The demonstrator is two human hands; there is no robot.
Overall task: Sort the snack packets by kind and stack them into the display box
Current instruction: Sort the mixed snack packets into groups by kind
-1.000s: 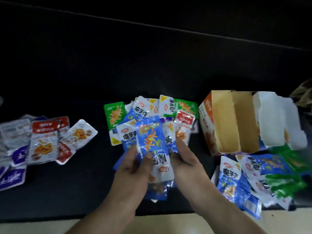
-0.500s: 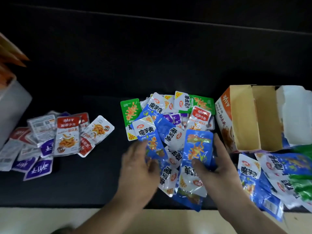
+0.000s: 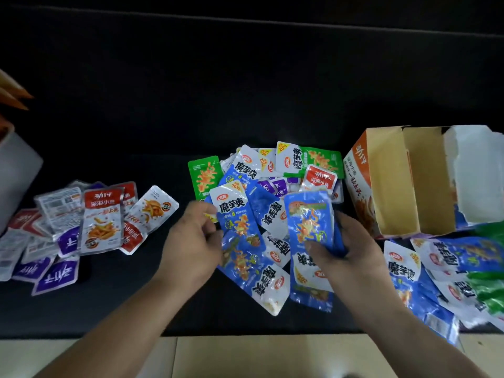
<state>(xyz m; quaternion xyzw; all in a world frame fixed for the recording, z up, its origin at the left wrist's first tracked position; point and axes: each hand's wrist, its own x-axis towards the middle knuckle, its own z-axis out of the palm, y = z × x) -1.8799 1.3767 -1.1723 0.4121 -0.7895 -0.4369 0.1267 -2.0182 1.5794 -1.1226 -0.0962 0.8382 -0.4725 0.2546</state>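
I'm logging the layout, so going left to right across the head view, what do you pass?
White container → red and purple packets → left hand → right hand gripping a blue packet → display box.

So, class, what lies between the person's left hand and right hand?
Overlapping blue packets fill the gap between the left hand and the right hand, which grips a separate packet; the head view shows this.
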